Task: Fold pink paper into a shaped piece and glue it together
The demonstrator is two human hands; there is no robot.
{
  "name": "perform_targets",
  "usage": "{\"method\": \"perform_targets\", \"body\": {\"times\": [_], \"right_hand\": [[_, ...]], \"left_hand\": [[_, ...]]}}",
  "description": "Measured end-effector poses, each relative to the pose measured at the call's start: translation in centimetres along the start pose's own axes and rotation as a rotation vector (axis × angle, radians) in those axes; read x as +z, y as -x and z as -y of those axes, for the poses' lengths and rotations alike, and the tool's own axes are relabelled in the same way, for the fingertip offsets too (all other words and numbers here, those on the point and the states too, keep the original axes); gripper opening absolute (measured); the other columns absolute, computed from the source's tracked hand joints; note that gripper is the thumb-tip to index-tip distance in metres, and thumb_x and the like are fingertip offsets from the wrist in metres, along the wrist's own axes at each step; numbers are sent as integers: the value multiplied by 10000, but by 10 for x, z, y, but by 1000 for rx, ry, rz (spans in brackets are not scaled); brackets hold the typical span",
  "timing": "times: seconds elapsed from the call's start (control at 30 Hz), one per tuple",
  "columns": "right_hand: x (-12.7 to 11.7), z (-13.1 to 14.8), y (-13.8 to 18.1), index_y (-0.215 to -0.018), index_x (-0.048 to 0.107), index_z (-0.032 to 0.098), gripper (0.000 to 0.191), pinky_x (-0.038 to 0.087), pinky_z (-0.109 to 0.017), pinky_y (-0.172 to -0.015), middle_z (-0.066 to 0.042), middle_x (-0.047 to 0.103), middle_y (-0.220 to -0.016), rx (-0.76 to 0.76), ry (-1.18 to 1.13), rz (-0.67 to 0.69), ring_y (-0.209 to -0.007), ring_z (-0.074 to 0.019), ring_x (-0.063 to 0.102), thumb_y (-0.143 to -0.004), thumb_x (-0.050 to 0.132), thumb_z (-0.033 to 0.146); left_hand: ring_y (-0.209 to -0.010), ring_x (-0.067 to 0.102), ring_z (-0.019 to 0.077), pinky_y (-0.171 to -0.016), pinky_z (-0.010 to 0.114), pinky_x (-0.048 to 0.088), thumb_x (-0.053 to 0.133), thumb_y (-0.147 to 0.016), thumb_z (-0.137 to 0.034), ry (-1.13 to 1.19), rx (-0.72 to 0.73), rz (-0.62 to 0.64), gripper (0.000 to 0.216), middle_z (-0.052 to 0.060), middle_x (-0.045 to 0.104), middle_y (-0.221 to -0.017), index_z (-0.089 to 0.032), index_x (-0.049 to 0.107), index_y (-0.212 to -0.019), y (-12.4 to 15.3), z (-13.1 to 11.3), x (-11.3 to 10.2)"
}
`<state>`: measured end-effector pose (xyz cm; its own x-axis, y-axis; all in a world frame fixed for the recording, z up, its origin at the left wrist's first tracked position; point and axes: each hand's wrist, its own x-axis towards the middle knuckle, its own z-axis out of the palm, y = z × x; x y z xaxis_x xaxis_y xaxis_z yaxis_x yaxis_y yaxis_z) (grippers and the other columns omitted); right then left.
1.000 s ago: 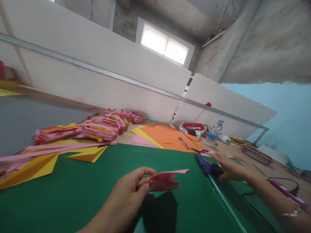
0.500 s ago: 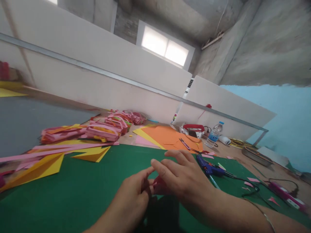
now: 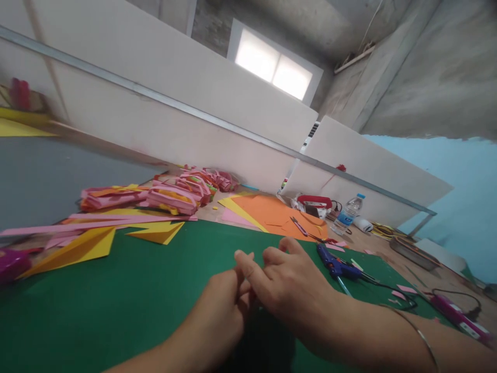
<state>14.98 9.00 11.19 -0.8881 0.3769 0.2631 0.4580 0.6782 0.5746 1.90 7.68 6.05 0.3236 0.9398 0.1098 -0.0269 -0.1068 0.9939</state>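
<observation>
Single head-worn view, low and close behind the left hand (image 3: 223,316) and right hand (image 3: 289,287), tilted, facing forward across the green mat (image 3: 116,305) beneath them. Far beyond the hands: white partition wall (image 3: 174,119) and window (image 3: 274,70). No second view.

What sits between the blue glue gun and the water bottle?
In the head view: pink paper scraps lie on the table between the glue gun and the water bottle.
</observation>
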Motion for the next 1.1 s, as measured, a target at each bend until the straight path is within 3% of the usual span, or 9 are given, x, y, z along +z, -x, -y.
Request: {"method": "perform_targets", "body": {"times": [0.1, 0.2, 0.4, 0.5, 0.73, 0.93, 1.03, 1.1], "right_hand": [[0, 0, -2, -1122, 483, 93, 298, 244, -330, -601, 18, 560, -530, 28, -28, 75, -524, -153, 485, -825, 489, 119], [-3, -1, -5, -1018, 522, 144, 202, 254, -319, -619, 13, 563, -547, 55, -94, 152, -509, -145, 479, -816, 516, 144], [-9, -1, -8, -1079, 500, 156, 252, 265, -321, -659, 1, 600, -624, 33, -195, 232, -570, -153, 506, -828, 504, 156], [-8, -1, -7, -1121, 480, 161, 317, 265, -321, -678, 10, 603, -632, 48, -274, 214, -590, -147, 514, -807, 468, 126], [-11, -4, -7, -1202, 423, 162, 598, 258, -323, -713, 20, 650, -743, 30, -399, 193, -675, -146, 553, -622, 476, 28], [-11, -2, -2, -1251, 389, 140, 659, 262, -332, -711, 4, 653, -743, 10, -352, 146, -673, -158, 560, -609, 484, 29], [-9, 1, -1, -1263, 387, 123, 638, 275, -347, -694, 1, 645, -684, -6, -305, 108, -629, -166, 554, -637, 492, 56], [-11, 3, -2, -1253, 414, 107, 526, 297, -362, -683, -4, 636, -640, -10, -254, 83, -607, -172, 555, -731, 472, 75]], "left_hand": [[-723, 626, 192, -644, 251, 480, 475, -754, -217, -11, 19, 18, 225, 30, 687, -762, -144, 569, -945, 1, -1, 0], [-777, 627, 202, -679, 257, 479, 445, -764, -191, -52, -5, 18, 175, 57, 684, -786, -125, 553, -885, 2, -1, -1], [-790, 597, 201, -663, 264, 470, 491, -758, -181, 9, 26, 23, 148, 64, 662, -830, -120, 516, -890, 0, 7, 0], [-752, 599, 189, -637, 259, 466, 498, -741, -136, 55, 23, 40, 246, 68, 671, -861, -98, 524, -983, 0, 7, 0], [-1007, 596, 256, -878, 328, 458, 507, -745, -143, -9, 60, 22, 403, 80, 683, -1045, -136, 568, -1144, 2, -3, -2], [-1166, 521, 245, -1000, 340, 391, 481, -750, -152, -85, 51, 18, 498, 108, 567, -1278, -133, 506, -1248, 2, -3, -2], [-1193, 497, 261, -1029, 366, 355, 485, -750, -168, -141, 80, -13, 512, 107, 601, -1234, -139, 497, -1261, 3, -2, -2], [-1172, 512, 276, -990, 369, 394, 491, -747, -177, -156, 103, -32, 492, 93, 650, -1156, -162, 525, -1237, 4, -2, -1]]}}
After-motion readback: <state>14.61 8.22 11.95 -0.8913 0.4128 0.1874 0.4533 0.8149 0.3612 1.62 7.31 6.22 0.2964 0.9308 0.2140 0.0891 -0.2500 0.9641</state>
